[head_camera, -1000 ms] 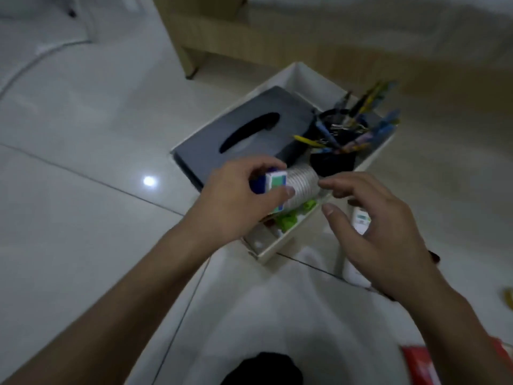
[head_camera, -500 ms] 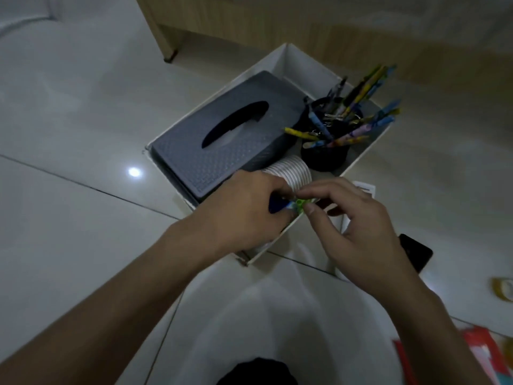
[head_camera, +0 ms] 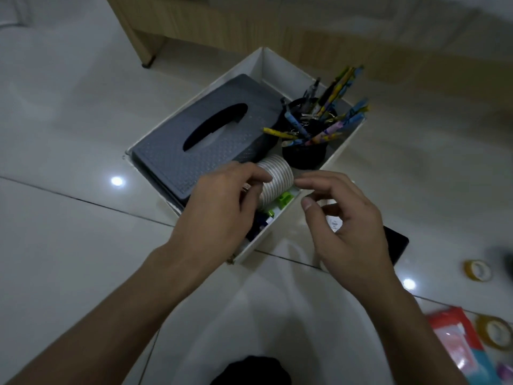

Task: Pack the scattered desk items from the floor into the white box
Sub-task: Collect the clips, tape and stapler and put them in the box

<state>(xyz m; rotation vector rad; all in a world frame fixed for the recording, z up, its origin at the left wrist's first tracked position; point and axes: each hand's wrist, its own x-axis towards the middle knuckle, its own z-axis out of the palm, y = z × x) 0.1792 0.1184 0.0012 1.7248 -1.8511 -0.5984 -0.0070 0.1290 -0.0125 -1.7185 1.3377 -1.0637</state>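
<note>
Nothing here can be read. A small white label point(head_camera: 335, 223), seen past the fingers of the right hand point(head_camera: 352, 232), carries a few lines of dark print, too small and blurred to make out. The red packet point(head_camera: 455, 340) on the floor at the lower right shows pale patches only, with no letters that resolve.

White box point(head_camera: 280, 66); grey textured tissue box point(head_camera: 194, 151); black pen cup point(head_camera: 304, 157).

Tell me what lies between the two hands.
Head view: between left hand and right hand lie a ribbed white cylinder and a small green item, both in the white box.
</note>
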